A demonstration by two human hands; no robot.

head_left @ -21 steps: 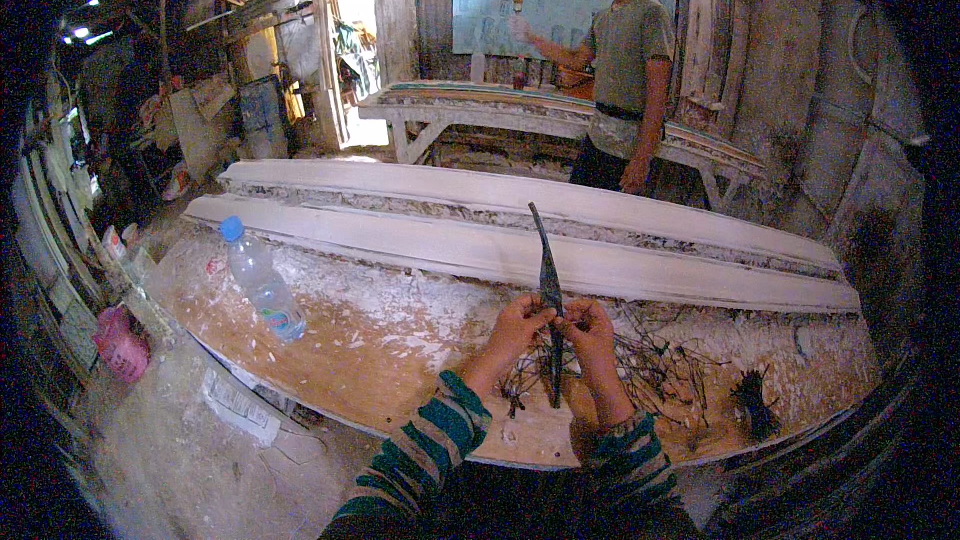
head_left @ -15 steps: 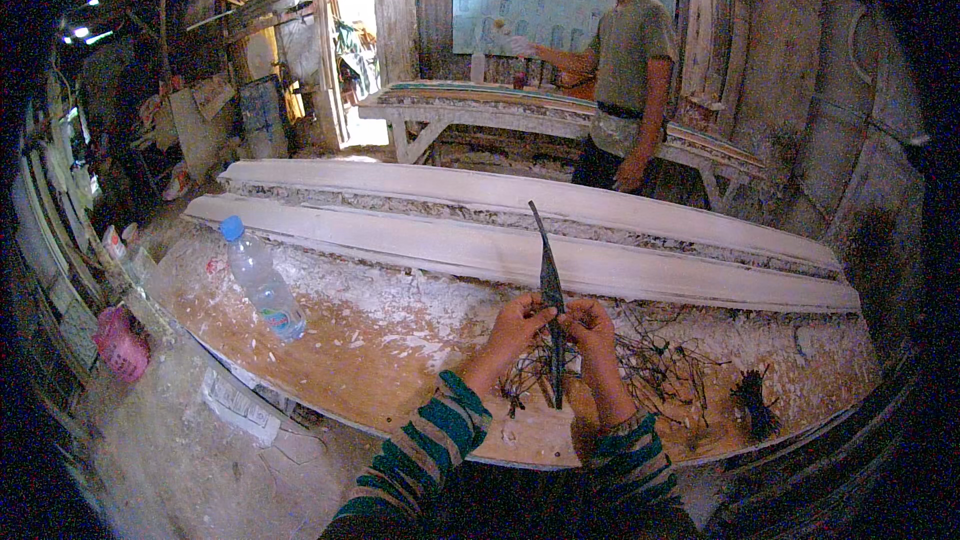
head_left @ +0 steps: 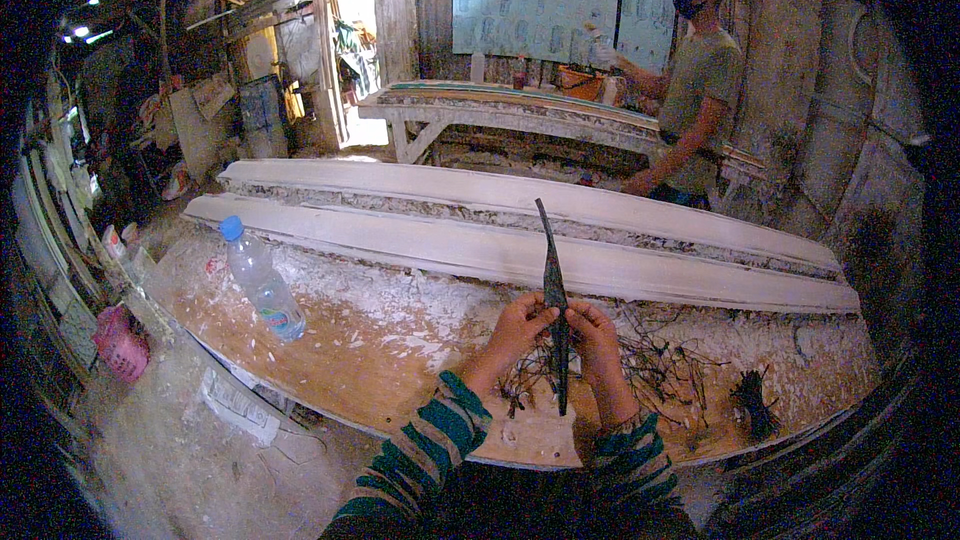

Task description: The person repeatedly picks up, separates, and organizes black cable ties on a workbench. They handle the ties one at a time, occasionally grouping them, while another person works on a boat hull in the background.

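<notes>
My left hand (head_left: pixel 520 328) pinches the strip (head_left: pixel 553 275) between thumb and fingers; my right hand (head_left: pixel 597 333) pinches it from the opposite side, just beside the left. Both hands are narrow, closed on the strip. Strip position: in front of me, above the near half of the tabletop (head_left: pixel 340 355), right of its middle.

Near limit: the tabletop edge bows toward me and passes beneath my forearms. Far limit: two long white boards (head_left: pixel 430 240) lie roughly side by side across the tabletop, a rough, flaky gap between them. Left: bare wood with white flecks extends from my left hand to the bottle (head_left: pixel 265 285), well apart; this is the widest open area. Right: loose dark strands (head_left: pixel 680 365) spread just beside my right hand; past them, near the edge, lies a dark bundle (head_left: pixel 755 407). A co-worker (head_left: pixel 695 90) stands beyond the boards.

Strip appearance: long, thin and nearly black, with a mottled surface. It is broadest close to my fingertips, narrows toward both ends, and its upper end leans left. It points away from me.
</notes>
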